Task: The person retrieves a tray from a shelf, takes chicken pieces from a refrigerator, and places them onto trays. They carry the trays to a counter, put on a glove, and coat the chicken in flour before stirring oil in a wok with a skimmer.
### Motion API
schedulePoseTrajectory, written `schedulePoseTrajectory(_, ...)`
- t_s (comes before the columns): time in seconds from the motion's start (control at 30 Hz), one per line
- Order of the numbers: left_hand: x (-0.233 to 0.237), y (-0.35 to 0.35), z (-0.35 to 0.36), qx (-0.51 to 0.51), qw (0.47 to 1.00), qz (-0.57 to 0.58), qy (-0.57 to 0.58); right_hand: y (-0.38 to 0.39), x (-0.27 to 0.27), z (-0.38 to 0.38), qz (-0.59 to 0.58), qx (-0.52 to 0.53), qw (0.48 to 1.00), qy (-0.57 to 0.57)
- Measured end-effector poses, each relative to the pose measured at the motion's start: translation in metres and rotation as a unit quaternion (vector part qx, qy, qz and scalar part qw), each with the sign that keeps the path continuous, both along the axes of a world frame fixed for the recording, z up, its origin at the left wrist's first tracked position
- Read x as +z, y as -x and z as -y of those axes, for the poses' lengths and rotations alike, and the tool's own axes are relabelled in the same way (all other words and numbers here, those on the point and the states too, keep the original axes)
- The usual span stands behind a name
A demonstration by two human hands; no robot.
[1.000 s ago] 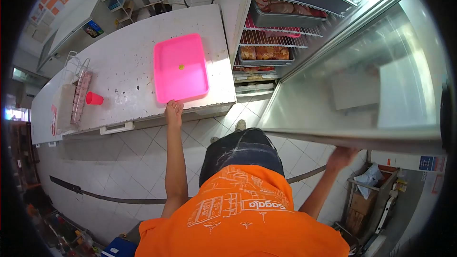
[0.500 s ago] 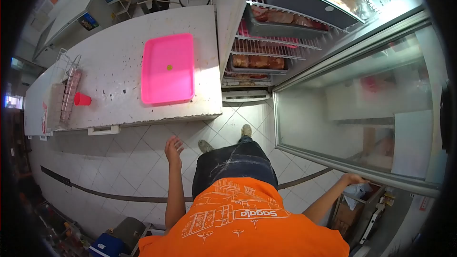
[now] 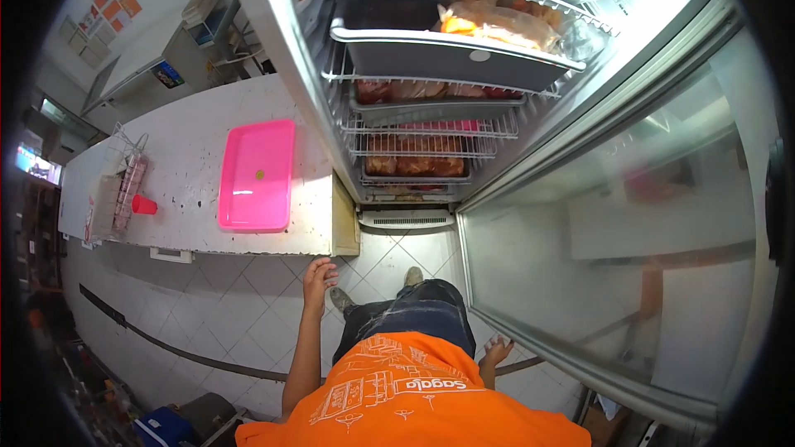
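Note:
My left hand [image 3: 318, 283] hangs just off the front edge of the white counter [image 3: 186, 199], fingers apart and holding nothing. Near my right hip, my right hand [image 3: 497, 351] is low beside the lower edge of the glass door [image 3: 613, 232], its fingers loosely spread and empty. In front of me the upright fridge [image 3: 484, 194] stands open. Its wire shelves hold a grey bin [image 3: 414, 56] with bagged food [image 3: 497, 29], a tray of meat [image 3: 439, 112] and, lower down, browned meat pieces [image 3: 414, 164]. A pink tray [image 3: 258, 175] lies flat on the counter.
A red cup [image 3: 144, 204] and a wire rack [image 3: 128, 182] are on the counter's left part. A second counter [image 3: 137, 66] stands at the far left. Behind me at lower left is a blue container [image 3: 166, 429]. The swung-out door fills the right side.
My view has turned toward the fridge, showing more of its shelves. My right hand has let go of the door's edge and come down near my hip. My left hand is nearer the counter.

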State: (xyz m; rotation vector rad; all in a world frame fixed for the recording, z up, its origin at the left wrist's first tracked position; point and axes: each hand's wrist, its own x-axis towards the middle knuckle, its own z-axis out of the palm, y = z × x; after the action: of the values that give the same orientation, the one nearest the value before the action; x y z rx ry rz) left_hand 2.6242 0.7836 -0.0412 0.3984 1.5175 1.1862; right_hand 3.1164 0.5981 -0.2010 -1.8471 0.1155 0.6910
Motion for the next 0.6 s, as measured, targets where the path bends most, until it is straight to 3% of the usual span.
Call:
schedulePoseTrajectory(0.2, -0.013, -0.028, 0.031, -0.013, 0.997, -0.029, 0.063, -0.044, -0.03, -0.026, -0.056, -0.003, 0.996, 0.075)
schedulePoseTrajectory(0.23, -0.018, -0.03, 0.043, 0.007, 0.996, 0.003, 0.094, -0.021, 0.009, -0.049, -0.043, -0.036, 0.994, 0.096)
schedulePoseTrajectory(0.37, -0.038, -0.032, 0.098, 0.058, 0.977, 0.05, 0.198, -0.048, -0.009, -0.045, -0.024, 0.01, 0.991, 0.131)
schedulePoseTrajectory(0.43, -0.045, -0.03, 0.119, 0.046, 0.972, 0.027, 0.229, -0.071, -0.038, -0.031, -0.038, -0.008, 0.999, 0.03)
schedulePoseTrajectory(0.53, -0.05, -0.026, 0.131, 0.038, 0.964, 0.002, 0.263, -0.057, 0.024, -0.058, 0.012, 0.024, 0.996, 0.09)
schedulePoseTrajectory(0.6, -0.048, -0.025, 0.132, 0.042, 0.961, -0.003, 0.272, -0.069, 0.021, -0.058, 0.015, 0.022, 0.993, 0.112)
